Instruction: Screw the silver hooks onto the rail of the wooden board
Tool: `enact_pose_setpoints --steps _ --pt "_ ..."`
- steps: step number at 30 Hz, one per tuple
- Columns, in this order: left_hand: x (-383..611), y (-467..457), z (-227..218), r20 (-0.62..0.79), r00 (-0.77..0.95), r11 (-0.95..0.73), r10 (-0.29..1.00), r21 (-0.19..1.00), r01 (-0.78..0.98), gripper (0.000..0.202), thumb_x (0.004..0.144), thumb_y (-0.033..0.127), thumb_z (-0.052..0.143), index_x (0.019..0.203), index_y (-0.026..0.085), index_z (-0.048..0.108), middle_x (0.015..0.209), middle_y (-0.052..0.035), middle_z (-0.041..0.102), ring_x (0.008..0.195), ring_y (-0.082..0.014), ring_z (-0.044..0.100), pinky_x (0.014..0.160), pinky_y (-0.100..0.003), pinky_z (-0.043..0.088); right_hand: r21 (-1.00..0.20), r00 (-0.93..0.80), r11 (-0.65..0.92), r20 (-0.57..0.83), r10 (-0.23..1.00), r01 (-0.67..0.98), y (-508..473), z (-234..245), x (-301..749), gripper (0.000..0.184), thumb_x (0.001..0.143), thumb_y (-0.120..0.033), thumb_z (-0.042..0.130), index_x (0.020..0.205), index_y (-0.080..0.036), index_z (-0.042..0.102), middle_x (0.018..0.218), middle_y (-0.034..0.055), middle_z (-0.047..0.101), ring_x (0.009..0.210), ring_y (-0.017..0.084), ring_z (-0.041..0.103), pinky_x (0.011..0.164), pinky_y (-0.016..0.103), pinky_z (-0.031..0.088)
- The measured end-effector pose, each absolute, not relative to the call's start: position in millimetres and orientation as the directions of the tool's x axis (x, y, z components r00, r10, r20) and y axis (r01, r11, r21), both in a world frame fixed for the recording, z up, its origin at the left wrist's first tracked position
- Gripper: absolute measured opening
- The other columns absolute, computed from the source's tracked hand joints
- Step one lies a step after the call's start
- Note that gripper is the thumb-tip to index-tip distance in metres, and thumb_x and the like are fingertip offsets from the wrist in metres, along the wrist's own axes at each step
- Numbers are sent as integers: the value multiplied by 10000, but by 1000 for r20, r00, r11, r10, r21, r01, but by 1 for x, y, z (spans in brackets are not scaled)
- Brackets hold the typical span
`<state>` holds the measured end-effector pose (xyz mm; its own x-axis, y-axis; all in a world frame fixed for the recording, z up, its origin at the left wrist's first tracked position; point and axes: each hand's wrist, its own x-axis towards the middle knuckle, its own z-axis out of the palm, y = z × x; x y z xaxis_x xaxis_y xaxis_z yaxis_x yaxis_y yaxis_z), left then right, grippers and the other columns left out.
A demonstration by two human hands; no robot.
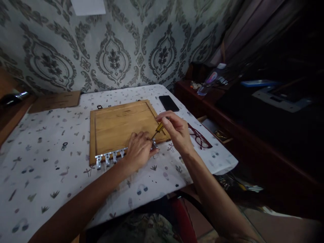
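Observation:
A framed wooden board (124,125) lies flat on the table. Along its near edge runs a metal hook rail (98,157) with several silver hooks. My left hand (139,148) presses on the rail's right part with bent fingers, hiding some of the hooks. In my right hand (177,130) is a screwdriver (159,127) with a yellow and black handle, gripped near its top. The shaft slants down to the left, and its tip is at the rail's right end beside my left fingers. Whether a screw sits under the tip is too small to tell.
A black phone (169,103) and dark red eyeglasses (199,136) lie right of the board. Cardboard (55,101) is at the back left of the patterned tablecloth (50,135). A plastic bottle (211,79) stands on the dark red furniture at right, above an open drawer (215,130).

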<state>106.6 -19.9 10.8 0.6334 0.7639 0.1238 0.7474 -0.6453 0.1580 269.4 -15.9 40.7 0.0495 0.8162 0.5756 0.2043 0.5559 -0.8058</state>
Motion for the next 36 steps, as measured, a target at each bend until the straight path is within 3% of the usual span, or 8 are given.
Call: enact_pose_setpoints --steps 4,8,12,18,36 --pt "106 -20 10 133 638 -651 759 173 739 345 946 475 647 917 148 754 1054 -104 699 1033 -279 630 878 -416 403 -778 82 538 590 803 324 -16 47 272 340 849 -537 748 752 -215 699 735 5 632 653 137 533 604 277 420" --pt "105 -21 11 146 636 -652 758 159 741 346 941 476 653 916 148 758 1023 -110 694 1005 -273 632 872 -412 409 -841 86 454 496 864 295 -18 44 269 400 810 -563 776 711 -198 648 561 -56 513 490 83 393 473 232 308" --pt "106 -21 11 159 629 -648 761 157 745 327 932 463 670 925 149 762 1009 -109 694 988 -269 628 865 -410 409 -891 150 417 443 884 179 -23 45 267 460 821 -643 721 761 -200 609 613 -30 626 430 67 430 417 212 327" --pt "105 -21 9 153 638 -656 754 157 738 344 944 478 649 911 153 760 1016 -108 690 1026 -275 621 871 -414 408 -859 260 465 509 821 213 -29 48 269 454 863 -641 678 779 -202 602 665 3 696 418 57 422 405 199 347" --pt "106 -20 11 126 634 -646 763 141 750 364 949 488 635 948 150 772 1030 -119 703 1049 -290 621 902 -424 412 -855 264 455 511 818 249 -23 37 269 430 867 -626 683 801 -206 616 672 -6 700 434 63 437 425 203 366"
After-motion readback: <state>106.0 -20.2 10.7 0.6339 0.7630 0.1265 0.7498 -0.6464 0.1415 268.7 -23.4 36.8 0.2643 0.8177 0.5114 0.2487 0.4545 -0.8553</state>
